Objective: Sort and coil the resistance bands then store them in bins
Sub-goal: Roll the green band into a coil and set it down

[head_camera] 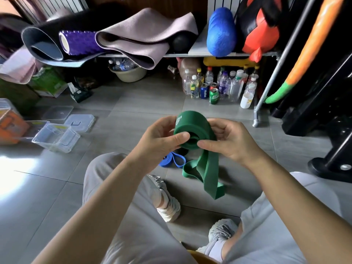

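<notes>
A person sits on the grey tiled floor [133, 103] with knees apart, and both bare hands are raised over the gap between the legs. The left hand [158, 138] and the right hand [228, 140] hold a green resistance band [192, 128] that is partly rolled into a thick coil. The grip of the left hand is closed on the left side of the coil, with the thumb across its open end. The grip of the right hand is closed on the right side, with the thumb pressed on the lower edge of the roll. The free tail of the green band hangs down from the coil, and its folded end lies on the floor between the two shoes.

A blue resistance band [174, 161] lies flat on the floor just behind and below the hands, and beside it something black is partly hidden by the coil.

Near the left edge of the floor stand clear plastic bins [57, 138], open and touching each other, and two clear lids [80, 121] lie behind them. An orange box [11, 126] is at the far left.

Further back, a low shelf [219, 54] carries rolled mats, a purple roller [80, 42] and a blue foam roller [221, 31]. Under the shelf, on the floor, many bottles and cans [219, 86] stand together.
</notes>
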`<state>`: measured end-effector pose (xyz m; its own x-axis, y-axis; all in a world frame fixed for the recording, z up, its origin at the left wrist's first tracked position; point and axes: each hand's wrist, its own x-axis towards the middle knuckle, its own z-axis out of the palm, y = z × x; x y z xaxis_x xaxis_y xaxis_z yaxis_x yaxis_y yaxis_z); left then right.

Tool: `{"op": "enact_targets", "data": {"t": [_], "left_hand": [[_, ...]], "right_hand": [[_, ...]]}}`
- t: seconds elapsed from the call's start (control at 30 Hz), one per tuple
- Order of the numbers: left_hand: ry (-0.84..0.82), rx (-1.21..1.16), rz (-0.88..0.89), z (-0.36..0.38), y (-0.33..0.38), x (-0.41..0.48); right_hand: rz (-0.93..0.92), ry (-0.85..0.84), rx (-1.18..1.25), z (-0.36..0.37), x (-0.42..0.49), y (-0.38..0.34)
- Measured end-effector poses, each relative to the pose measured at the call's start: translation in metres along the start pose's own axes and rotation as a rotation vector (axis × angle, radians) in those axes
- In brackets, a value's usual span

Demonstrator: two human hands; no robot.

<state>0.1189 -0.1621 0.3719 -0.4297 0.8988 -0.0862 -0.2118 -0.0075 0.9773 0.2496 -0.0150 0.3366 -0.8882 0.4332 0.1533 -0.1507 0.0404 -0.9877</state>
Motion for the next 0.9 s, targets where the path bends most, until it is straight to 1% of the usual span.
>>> {"op": "enact_targets", "data": {"t": [0.1,0.2,0.23,0.27,0.3,0.33,0.4,0.5,0.57,0.6,0.77,0.87,0.9], "left_hand": [[-0.028,0.694,0.035,-0.005,0.021,0.004],[-0.164,1.306,0.063,0.003,0.034,0.012],[-0.199,1.45,0.053,0.007,0.034,0.014],[-0.208,1.532,0.046,0.01,0.034,0.016],[-0.205,1.556,0.047,0.012,0.033,0.017],[-0.198,1.542,0.057,0.011,0.032,0.018],[-0.157,1.411,0.082,0.007,0.029,0.019],[-0.069,1.023,0.049,-0.003,0.025,0.018],[-0.044,0.775,0.033,-0.007,0.021,0.015],[-0.028,0.689,0.045,-0.007,0.019,0.014],[0.021,0.389,0.097,-0.009,0.011,0.01],[0.012,0.132,0.042,-0.003,0.003,0.006],[0.018,0.129,0.016,0.0,0.001,0.004]], "right_hand": [[0.038,-0.092,-0.172,-0.004,0.001,-0.004],[0.068,-0.147,-0.307,0.001,0.003,-0.008],[0.076,-0.15,-0.334,0.003,0.004,-0.008],[0.081,-0.147,-0.358,0.004,0.004,-0.007],[0.088,-0.133,-0.366,0.004,0.003,-0.005],[0.099,-0.108,-0.35,0.005,0.001,-0.003],[0.129,-0.066,-0.302,0.004,-0.002,0.003],[0.125,-0.064,-0.251,0.001,-0.007,0.013],[0.127,-0.049,-0.116,-0.001,-0.009,0.015],[0.12,-0.041,-0.066,-0.002,-0.009,0.014],[0.031,-0.057,0.005,0.001,-0.001,0.0],[0.008,-0.06,-0.006,0.003,0.002,-0.008],[0.012,-0.056,-0.024,0.002,0.003,-0.011]]}}
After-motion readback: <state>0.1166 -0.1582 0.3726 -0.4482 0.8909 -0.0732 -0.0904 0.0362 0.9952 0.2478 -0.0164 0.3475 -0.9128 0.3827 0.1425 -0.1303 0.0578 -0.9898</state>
